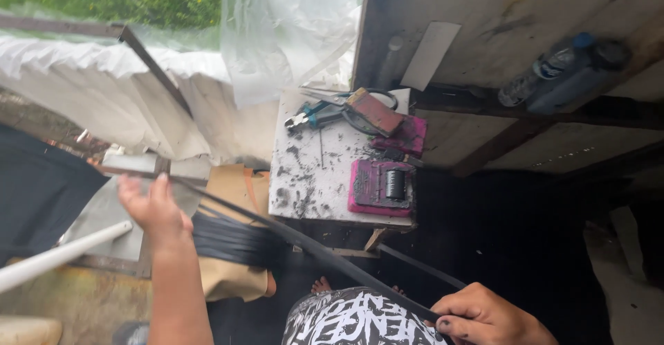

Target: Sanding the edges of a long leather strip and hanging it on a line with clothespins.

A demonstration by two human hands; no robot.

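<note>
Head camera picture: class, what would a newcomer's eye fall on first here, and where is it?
First, the long black strip stretched slantwise across the lower middle, pinched in the right hand at bottom right and running up to the raised left hand at left. Next, the stained white work board in the centre, with a bright pink block at its near right corner and pliers at its far edge.

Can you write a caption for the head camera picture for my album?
Two hands stretch a black strip beside a small white table.
</note>
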